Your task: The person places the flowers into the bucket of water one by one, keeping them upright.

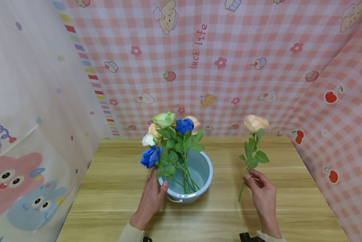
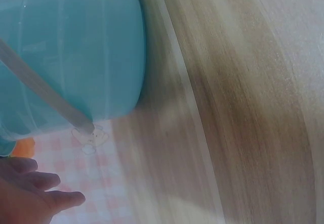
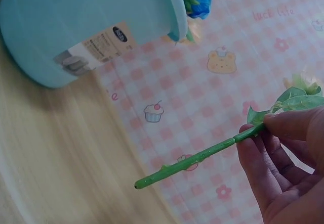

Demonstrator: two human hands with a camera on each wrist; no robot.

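Observation:
My right hand [image 1: 263,190] pinches the stem of a peach rose [image 1: 256,123] between thumb and fingers, its bloom pointing up and away. In the right wrist view the bare lower end of the green stem [image 3: 187,162] sticks out past the fingertips. A light blue bucket [image 1: 209,168] stands left of it, holding several artificial roses: a lower blue rose [image 1: 150,157], an upper blue rose [image 1: 184,125], a green one [image 1: 164,119], a white one and peach ones. At the bucket's left side is my left hand [image 1: 152,196], fingers extended, partly hidden under the lower blue rose.
The wooden table [image 1: 223,215] carries the bucket, whose grey handle [image 2: 48,92] hangs along its side. A label [image 3: 96,49] is stuck on its wall. Pink checked cloth [image 1: 217,80] hangs behind and at right; a white printed cloth [image 1: 47,101] hangs at left.

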